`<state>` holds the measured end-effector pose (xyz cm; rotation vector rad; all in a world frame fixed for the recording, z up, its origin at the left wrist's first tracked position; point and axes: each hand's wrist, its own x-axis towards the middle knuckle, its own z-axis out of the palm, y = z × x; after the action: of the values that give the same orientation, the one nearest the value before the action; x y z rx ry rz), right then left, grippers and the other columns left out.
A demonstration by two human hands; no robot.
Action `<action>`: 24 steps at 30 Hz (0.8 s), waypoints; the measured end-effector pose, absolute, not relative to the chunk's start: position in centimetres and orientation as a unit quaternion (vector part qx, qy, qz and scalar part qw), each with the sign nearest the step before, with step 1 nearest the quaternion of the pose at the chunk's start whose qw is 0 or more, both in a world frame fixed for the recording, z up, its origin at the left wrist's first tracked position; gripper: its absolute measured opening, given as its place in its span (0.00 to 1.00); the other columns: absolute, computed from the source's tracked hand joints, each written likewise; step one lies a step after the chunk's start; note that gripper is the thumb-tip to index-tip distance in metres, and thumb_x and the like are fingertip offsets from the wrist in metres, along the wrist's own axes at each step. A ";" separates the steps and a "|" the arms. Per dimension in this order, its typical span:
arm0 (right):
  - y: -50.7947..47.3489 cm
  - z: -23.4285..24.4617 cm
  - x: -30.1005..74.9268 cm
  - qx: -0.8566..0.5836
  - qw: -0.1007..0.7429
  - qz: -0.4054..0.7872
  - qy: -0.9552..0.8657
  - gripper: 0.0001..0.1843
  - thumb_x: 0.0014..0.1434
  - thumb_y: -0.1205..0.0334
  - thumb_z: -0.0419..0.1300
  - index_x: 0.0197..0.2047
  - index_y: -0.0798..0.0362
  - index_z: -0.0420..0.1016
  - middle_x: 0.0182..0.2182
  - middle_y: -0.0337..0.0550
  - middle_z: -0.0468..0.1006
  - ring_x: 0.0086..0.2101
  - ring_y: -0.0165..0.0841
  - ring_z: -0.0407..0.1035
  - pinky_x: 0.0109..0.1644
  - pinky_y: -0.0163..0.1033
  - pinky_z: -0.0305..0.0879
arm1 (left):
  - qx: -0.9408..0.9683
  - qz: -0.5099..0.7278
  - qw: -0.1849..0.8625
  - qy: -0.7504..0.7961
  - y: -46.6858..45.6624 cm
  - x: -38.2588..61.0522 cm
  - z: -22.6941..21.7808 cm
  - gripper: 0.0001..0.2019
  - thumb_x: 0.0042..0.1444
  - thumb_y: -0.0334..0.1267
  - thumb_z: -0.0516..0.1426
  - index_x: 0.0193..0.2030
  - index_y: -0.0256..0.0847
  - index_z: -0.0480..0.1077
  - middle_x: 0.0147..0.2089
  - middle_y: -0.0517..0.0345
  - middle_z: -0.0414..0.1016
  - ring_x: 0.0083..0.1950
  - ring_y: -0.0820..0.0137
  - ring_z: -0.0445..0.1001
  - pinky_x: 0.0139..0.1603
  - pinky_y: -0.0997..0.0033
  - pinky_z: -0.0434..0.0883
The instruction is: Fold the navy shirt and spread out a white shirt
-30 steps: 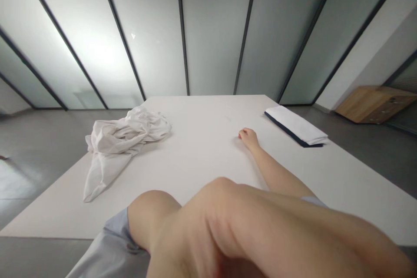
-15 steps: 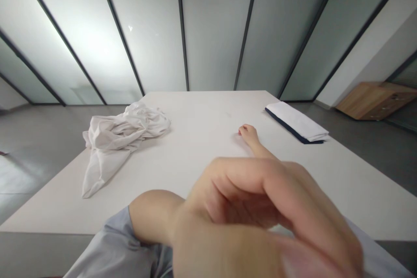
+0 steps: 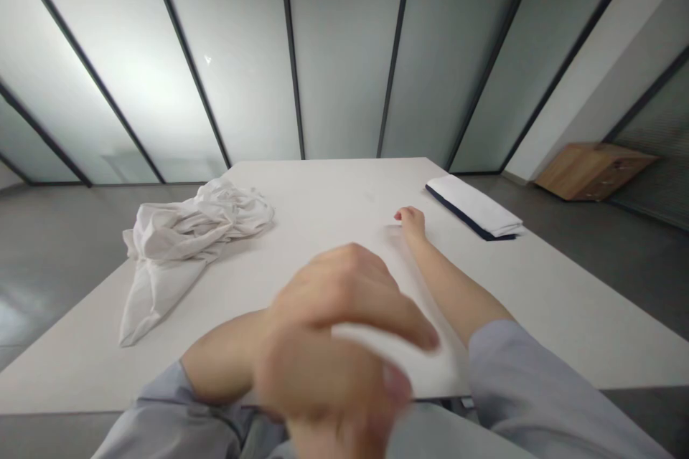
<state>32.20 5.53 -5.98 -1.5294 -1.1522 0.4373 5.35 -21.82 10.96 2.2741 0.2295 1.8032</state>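
Observation:
My left hand [image 3: 339, 323] is raised close to the camera, large and blurred. Its thumb and index fingertip stand apart with a gap between them, and nothing shows in it. Farther out, my right hand [image 3: 412, 221] is low over the white table [image 3: 323, 208], its fingers curled in and no object visible in them. Right of it lies a folded white cloth [image 3: 476, 202] with a dark navy layer [image 3: 457, 214] underneath. A crumpled white cloth [image 3: 188, 229] is heaped on the left side of the table, apart from both hands.
Frosted glass panels [image 3: 344, 50] with dark frames rise behind the table. A wooden cabinet [image 3: 586, 168] stands on the grey floor to the right. One corner of the crumpled cloth trails toward the table's left edge.
My left hand has drawn back from the camera and moved left, so more of the table and my right forearm show. My right hand stays curled. The view has shifted slightly.

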 end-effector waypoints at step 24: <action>2.0 -3.2 54.8 -0.896 0.349 -0.020 -0.273 0.17 0.43 0.61 0.63 0.40 0.52 0.79 0.47 0.72 0.72 0.51 0.58 0.63 0.47 0.60 0.59 | 0.755 0.285 0.158 0.569 0.8 0.2 -5.2 0.10 0.56 0.36 0.52 0.37 0.40 0.75 0.33 0.53 0.78 0.36 0.66 0.74 0.41 0.69 0.69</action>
<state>54.82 2.04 -3.20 -2.3221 -0.7079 -0.0516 0.24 0.84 -5.25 2.1590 1.6286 0.8161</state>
